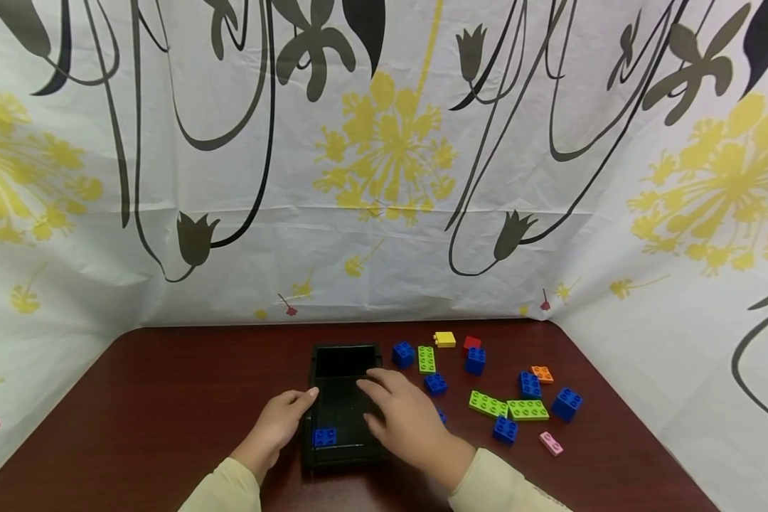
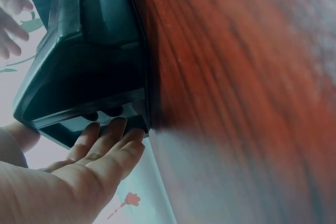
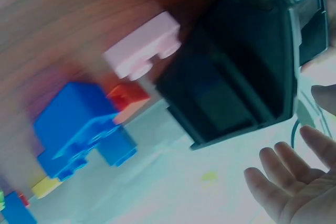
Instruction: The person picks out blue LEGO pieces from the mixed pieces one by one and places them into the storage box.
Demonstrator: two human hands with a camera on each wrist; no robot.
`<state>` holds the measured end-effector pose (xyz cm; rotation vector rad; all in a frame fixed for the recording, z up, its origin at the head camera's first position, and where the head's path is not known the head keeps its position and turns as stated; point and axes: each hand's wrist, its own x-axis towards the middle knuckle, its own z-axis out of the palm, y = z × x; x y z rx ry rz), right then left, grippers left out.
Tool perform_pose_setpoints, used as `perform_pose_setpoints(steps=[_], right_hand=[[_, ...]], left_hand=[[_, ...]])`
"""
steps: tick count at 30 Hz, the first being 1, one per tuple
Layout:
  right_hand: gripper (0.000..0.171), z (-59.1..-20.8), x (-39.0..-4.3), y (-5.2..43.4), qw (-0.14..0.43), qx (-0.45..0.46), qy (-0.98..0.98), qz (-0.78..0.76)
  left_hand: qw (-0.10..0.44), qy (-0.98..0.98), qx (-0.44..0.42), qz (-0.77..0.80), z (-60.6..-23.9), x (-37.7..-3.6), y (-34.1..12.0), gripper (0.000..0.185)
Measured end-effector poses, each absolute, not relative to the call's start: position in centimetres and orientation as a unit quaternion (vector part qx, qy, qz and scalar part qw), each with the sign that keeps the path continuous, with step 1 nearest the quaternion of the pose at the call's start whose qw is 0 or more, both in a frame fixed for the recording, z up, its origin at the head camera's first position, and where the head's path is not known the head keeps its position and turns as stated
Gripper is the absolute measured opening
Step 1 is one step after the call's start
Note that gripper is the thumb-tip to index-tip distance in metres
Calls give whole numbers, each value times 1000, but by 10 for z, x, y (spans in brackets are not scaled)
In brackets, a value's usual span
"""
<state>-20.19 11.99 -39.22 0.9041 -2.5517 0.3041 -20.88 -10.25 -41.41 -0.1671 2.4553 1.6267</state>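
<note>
A black plastic bin (image 1: 348,456) stands on the table, with one blue toy brick (image 1: 324,437) lying in its near left corner. My left hand (image 1: 279,424) holds the bin's left side, thumb at the rim and fingers against the outer wall, as the left wrist view shows. Over the bin's right side hovers my right hand (image 1: 404,419), its fingers spread apart and holding nothing. In the right wrist view that hand (image 3: 299,182) is beside the bin (image 3: 231,72). Part of another blue brick (image 1: 441,416) is hidden behind the right hand.
Right of the bin lie several blue bricks (image 1: 567,404), several lime green bricks (image 1: 528,410), a yellow brick (image 1: 444,340), a red one (image 1: 471,343), an orange one (image 1: 542,374) and a pink one (image 1: 551,444). A patterned white cloth (image 1: 384,270) hangs behind the dark red table (image 1: 185,398).
</note>
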Motion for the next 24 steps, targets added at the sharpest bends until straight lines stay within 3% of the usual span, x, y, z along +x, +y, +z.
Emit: perform_pose_setpoints(steps=[24], right_hand=[[44, -403, -200, 155, 182, 260, -936, 150]], left_hand=[[95, 827, -57, 551, -414, -208, -102, 68]])
